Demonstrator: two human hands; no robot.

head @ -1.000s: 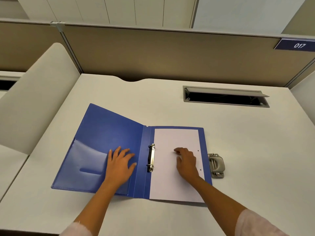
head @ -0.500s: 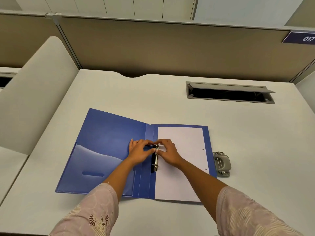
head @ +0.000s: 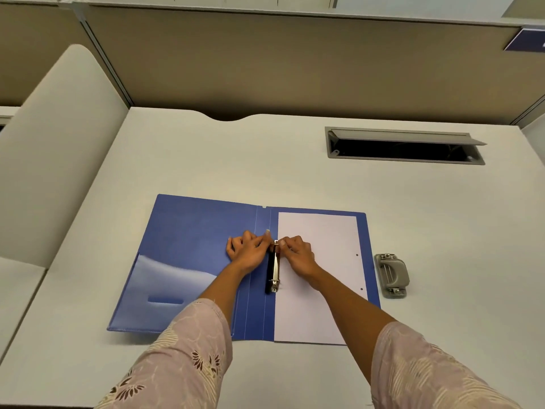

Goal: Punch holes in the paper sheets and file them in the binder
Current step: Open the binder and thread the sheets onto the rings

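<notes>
**Both grips on the far ring of the open binder**

Lying open and flat on the pale counter: a blue binder. Fixed along its spine, at the middle: a metal ring mechanism.

Meeting at the far end of that mechanism: the left hand, reaching in over the binder's left cover, and the right hand, reaching in over its right cover. Grip of each pressed together, with fingers curled and fingertips pinching the far ring from either side. Knuckles up, thumbs mostly hidden. Cannot tell whether the ring itself stands open or closed.

Resting on the binder's right cover: one white paper sheet, with its left edge just beside the mechanism and two punched holes along the edge farthest from the spine. Not threaded on the rings. Crossed at its near part by the right forearm.

Inside the binder's left cover, toward the near corner: a clear pocket.

Near the binder's right edge, flat on the counter and touched by neither hand: a grey hole punch. Well beyond the binder's far right corner: a cable hatch sunk in the counter, lid raised. Past the binder's far edge, along the back of the counter: a tan partition. Off to the binder's left: a pale rounded divider.

Nearer than the binder's near edge: patterned pink sleeves on both forearms.
</notes>
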